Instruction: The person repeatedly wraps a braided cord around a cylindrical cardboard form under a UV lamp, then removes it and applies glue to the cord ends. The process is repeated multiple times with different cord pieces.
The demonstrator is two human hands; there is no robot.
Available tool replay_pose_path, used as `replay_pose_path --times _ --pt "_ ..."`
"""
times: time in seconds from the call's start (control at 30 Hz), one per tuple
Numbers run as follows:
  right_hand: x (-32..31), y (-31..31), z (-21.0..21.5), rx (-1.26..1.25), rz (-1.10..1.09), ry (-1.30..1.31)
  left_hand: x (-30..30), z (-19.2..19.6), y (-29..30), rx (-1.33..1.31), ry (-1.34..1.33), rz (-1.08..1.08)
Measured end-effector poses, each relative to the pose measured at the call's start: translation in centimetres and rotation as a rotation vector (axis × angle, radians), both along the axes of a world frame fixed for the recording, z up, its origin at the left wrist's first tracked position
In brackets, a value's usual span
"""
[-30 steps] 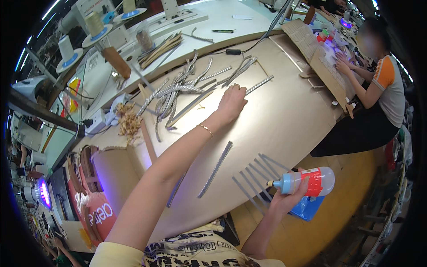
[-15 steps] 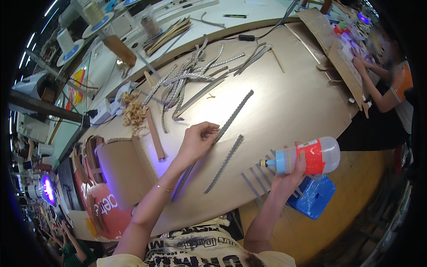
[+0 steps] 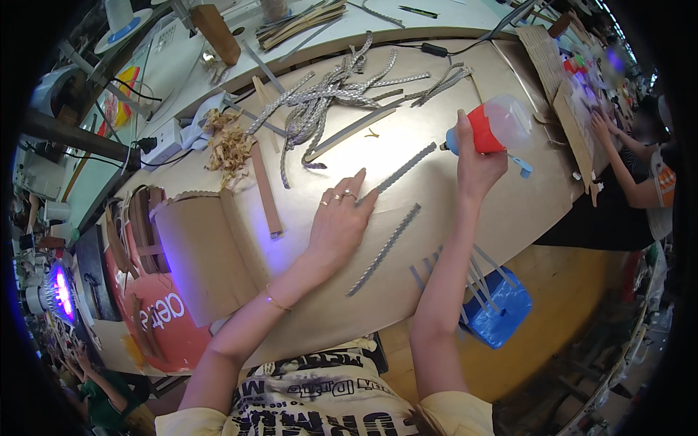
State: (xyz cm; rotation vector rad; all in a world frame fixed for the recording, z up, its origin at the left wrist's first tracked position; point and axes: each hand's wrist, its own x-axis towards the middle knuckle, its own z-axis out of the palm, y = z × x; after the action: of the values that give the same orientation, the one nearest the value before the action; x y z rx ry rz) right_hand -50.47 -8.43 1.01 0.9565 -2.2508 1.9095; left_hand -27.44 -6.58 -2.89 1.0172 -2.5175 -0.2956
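Observation:
My left hand (image 3: 338, 221) lies over a narrow grey braided strip (image 3: 407, 171), its fingers stretched out and resting on the strip's near part. A squeeze bottle (image 3: 509, 120), clear with a red label and a light-blue collar, is in my right hand (image 3: 480, 171). Its narrow dark tip points left, close to the strip's far end; whether they touch I cannot tell. A second grey braided strip (image 3: 384, 251) lies on the table, nearer to me and roughly parallel to the first. The tan work surface (image 3: 313, 320) is under both.
Toward the back lies a tangle of grey braided straps (image 3: 331, 94). Curly tan scraps (image 3: 227, 145) and a brown strip (image 3: 265, 192) are at left, beside bent brown board (image 3: 211, 261). A blue stool (image 3: 502, 312) with grey strips stands right. Another person (image 3: 640, 174) works at far right.
My right hand has carried the bottle up and away from me, its tip now near the strip's far end. My left hand has gone from bent fingers at the strip to outstretched ones.

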Motion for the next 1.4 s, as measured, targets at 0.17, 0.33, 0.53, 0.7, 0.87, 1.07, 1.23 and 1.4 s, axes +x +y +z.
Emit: replay_pose_path --times 0.17,0.33,0.53,0.7,0.87,1.07,1.23,1.4 --pt "-0.1 -1.1 -1.9 -0.030 -0.002 0.042 -0.2 -1.0 0.9 0.023 -0.057 0.016" --pt "-0.2 -1.5 -2.8 -0.033 -0.003 0.073 0.2 -1.3 0.8 0.096 -0.040 0.004" --pt "-0.2 -1.6 -3.4 0.021 0.031 0.096 0.3 -1.3 0.7 0.089 -0.014 -0.003" --pt "0.0 -1.5 -3.5 0.043 0.089 0.089 0.3 -1.4 0.6 0.102 -0.002 -0.001" --pt "1.3 -1.1 -3.3 0.067 0.146 0.080 0.5 -1.5 0.7 0.106 0.005 0.001" --pt "3.0 -0.2 -3.1 0.037 0.200 0.061 0.7 -1.7 1.0 0.131 0.012 0.011" --pt "4.7 0.8 -3.2 0.051 0.281 0.075 0.8 -1.8 1.0 0.129 0.033 0.014" --pt "6.4 1.5 -3.2 0.050 0.352 0.070 0.9 -1.6 1.1 0.139 0.041 0.015"
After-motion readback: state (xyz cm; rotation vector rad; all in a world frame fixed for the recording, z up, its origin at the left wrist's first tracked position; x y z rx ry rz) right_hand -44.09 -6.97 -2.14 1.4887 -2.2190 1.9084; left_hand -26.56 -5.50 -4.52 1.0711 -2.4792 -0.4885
